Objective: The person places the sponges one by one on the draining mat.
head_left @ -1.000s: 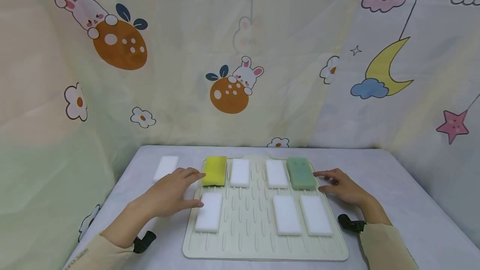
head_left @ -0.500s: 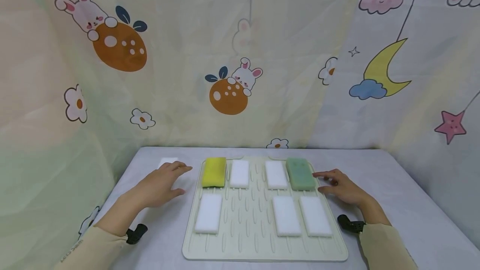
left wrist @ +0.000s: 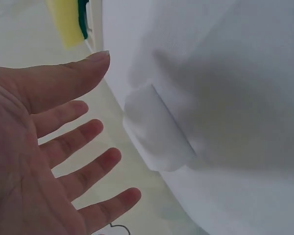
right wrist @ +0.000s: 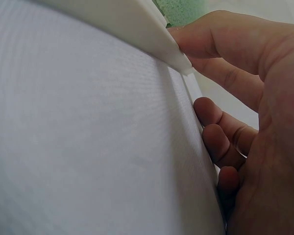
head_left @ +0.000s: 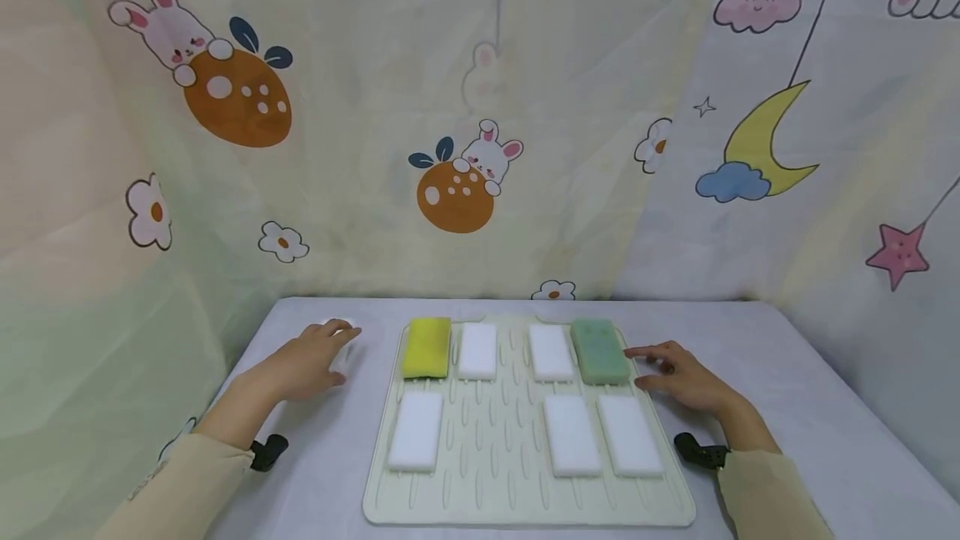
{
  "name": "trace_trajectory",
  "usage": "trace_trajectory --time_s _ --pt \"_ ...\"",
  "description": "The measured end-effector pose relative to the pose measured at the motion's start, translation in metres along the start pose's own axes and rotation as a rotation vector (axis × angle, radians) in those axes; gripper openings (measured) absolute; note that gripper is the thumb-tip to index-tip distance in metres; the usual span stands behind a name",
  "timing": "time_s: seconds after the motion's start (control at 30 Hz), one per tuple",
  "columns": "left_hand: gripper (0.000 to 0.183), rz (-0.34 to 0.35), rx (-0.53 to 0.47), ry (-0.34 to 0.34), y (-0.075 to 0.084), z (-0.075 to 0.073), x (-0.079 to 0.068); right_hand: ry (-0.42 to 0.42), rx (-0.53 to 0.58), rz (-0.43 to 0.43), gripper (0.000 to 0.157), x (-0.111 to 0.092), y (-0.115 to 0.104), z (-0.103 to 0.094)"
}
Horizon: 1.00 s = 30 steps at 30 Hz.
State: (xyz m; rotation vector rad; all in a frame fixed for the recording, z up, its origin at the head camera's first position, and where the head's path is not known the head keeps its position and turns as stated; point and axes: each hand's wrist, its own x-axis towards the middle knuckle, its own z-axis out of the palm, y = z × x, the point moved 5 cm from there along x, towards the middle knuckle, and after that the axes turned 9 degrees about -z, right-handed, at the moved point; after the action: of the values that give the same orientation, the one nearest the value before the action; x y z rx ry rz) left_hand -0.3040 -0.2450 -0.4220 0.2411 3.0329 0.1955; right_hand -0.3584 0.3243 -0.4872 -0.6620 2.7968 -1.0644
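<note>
My left hand (head_left: 306, 363) reaches over a white sponge (left wrist: 156, 129) that lies on the table left of the mat. Its fingers are spread and nothing is between them; in the head view the hand hides most of that sponge. At the mat's right edge my right hand (head_left: 688, 382) rests with thumb and index finger at the rim, close beside a green sponge (head_left: 600, 352); its other fingers are loosely curled. The pale ridged mat (head_left: 487, 500) also bears a yellow sponge (head_left: 427, 347) at its back left and several white sponges, one (head_left: 416, 432) at the front left.
Two white sponges stand side by side at the mat's front right, one (head_left: 572, 435) left of the other (head_left: 630, 435). Two more white sponges (head_left: 477, 351) lie along the back row. A printed cloth (head_left: 337, 107) hangs behind the white-covered table (head_left: 810, 423).
My left hand has drawn back leftward from the yellow sponge and front-left white sponge, to over the white sponge on the table. My right hand has stayed in place.
</note>
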Motion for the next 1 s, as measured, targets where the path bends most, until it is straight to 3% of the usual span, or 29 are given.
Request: trace_trajectory --time_s 0.57,1.0 --pt "0.088 -0.042 -0.066 -0.104 -0.026 0.004 0.024 0.002 0.000 0.014 0.053 -0.004 -0.001 0.001" --pt "0.098 -0.108 -0.086 -0.150 -0.033 0.006 0.034 0.015 -0.002 -0.012 0.052 -0.003 -0.002 0.000"
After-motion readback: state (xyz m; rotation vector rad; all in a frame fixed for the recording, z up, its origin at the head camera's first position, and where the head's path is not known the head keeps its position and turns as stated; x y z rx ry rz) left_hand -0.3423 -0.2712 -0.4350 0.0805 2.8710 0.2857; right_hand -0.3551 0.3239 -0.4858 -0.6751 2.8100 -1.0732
